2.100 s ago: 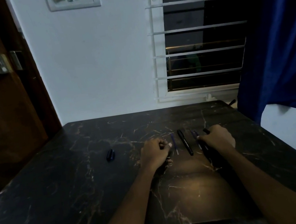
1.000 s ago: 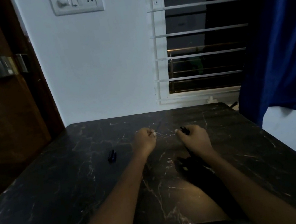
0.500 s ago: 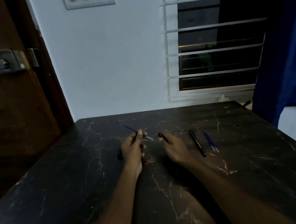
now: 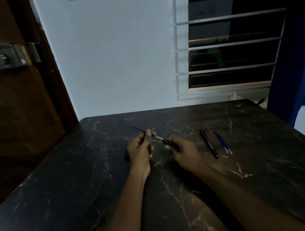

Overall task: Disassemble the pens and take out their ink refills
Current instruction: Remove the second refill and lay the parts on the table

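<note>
My left hand (image 4: 140,151) pinches a thin blue ink refill (image 4: 140,130) that slants up to the far left above the table. The refill's near tip points at the open end of a black pen barrel (image 4: 169,143) gripped in my right hand (image 4: 185,151). I cannot tell whether the tip is inside the barrel or just clear of it. To the right, a whole black pen (image 4: 208,144) lies on the dark marble table (image 4: 79,187). Beside it lie two loose blue refills (image 4: 222,142).
A small black pen part (image 4: 126,155) lies on the table just left of my left hand, partly hidden by it. A wooden door (image 4: 5,98) stands at the left, a barred window (image 4: 232,42) and a blue curtain (image 4: 301,51) at the right.
Both hands lifted off the row of pens and shifted left. The left hand drew a blue refill out of the barrel held by the right hand. The view swung, so the remaining pen sits right.
</note>
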